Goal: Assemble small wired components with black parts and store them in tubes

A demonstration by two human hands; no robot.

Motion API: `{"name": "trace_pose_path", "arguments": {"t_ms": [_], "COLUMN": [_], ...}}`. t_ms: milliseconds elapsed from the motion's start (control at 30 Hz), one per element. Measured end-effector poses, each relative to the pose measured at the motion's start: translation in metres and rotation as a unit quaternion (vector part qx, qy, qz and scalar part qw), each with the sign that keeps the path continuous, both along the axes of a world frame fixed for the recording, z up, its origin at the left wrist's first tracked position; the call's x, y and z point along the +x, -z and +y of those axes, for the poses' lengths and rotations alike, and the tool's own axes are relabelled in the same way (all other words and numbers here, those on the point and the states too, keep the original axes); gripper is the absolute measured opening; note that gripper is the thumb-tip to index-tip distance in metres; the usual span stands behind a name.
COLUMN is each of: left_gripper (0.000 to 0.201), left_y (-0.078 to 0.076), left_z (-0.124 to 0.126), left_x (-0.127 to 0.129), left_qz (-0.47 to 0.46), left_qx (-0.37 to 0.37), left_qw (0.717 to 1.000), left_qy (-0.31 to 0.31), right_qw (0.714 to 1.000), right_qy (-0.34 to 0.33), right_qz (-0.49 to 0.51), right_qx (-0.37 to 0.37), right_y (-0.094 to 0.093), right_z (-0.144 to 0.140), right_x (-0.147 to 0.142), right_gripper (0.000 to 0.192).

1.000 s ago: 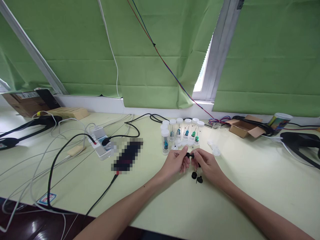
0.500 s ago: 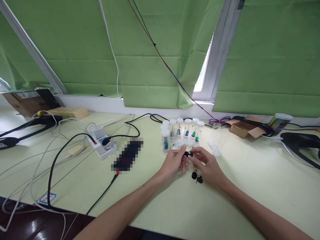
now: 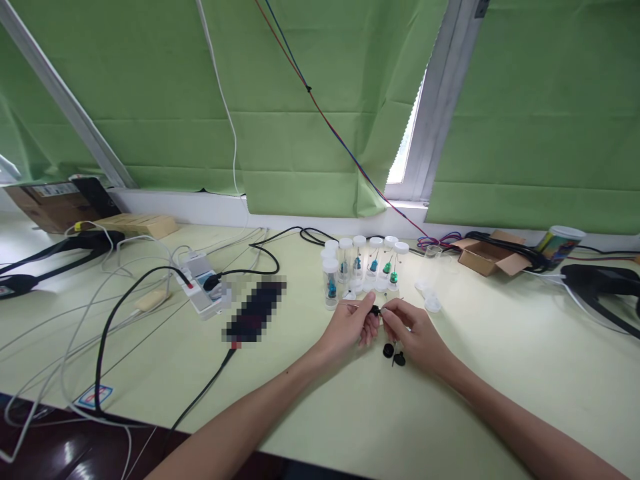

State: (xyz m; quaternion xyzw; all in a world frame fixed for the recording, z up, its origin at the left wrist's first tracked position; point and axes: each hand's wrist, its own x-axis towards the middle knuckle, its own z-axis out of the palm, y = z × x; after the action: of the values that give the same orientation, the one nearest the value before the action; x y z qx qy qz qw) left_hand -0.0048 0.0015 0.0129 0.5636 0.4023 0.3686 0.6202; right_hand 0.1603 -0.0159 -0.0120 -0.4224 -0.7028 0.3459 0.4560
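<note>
A small black part point(image 3: 375, 310) is pinched between the thumb and fingers of my left hand point(image 3: 351, 325), a thin rod poking out to the left. My right hand point(image 3: 411, 328) has its fingertips closed together at the part's right end; whatever they grip there is too small to make out. On the table just below lie a round black piece point(image 3: 388, 350) and another black piece with a short stem point(image 3: 399, 359). Behind my hands stand several clear tubes point(image 3: 331, 283) with white caps, holding blue or green pieces with thin needles.
White caps point(image 3: 431, 303) lie right of the tubes. To the left are a dark pixelated device point(image 3: 255, 312), a power strip point(image 3: 203, 287) and tangled cables. An open cardboard box point(image 3: 483, 257), a printed canister point(image 3: 560, 247) and a black strap-like object point(image 3: 600, 287) sit at the right.
My right fingers have shifted slightly and now cover more of the black part's right end. A thin rod shows more plainly at my left hand. The tubes have stayed put.
</note>
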Motion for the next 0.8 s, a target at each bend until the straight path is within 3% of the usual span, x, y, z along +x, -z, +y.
{"name": "trace_pose_path", "arguments": {"t_ms": [533, 667, 800], "left_gripper": [0.061, 0.060, 0.060], "left_y": [0.0024, 0.0014, 0.0011], "left_z": [-0.0022, 0.0013, 0.0063], "left_x": [0.0025, 0.0016, -0.0023], "left_qz": [0.008, 0.002, -0.016], "left_qx": [0.014, 0.010, 0.009], "left_qw": [1.000, 1.000, 0.999], "left_qy": [0.008, -0.011, -0.044], "right_qw": [0.999, 0.998, 0.998], "right_qy": [0.034, 0.040, 0.048], "right_qz": [-0.041, -0.043, -0.029], "right_qx": [0.006, 0.017, 0.014], "right_y": [0.0022, 0.0023, 0.0018], "right_z": [0.0022, 0.0014, 0.0000], "right_x": [-0.0012, -0.0010, -0.0014], "right_gripper": [0.055, 0.050, 0.029]}}
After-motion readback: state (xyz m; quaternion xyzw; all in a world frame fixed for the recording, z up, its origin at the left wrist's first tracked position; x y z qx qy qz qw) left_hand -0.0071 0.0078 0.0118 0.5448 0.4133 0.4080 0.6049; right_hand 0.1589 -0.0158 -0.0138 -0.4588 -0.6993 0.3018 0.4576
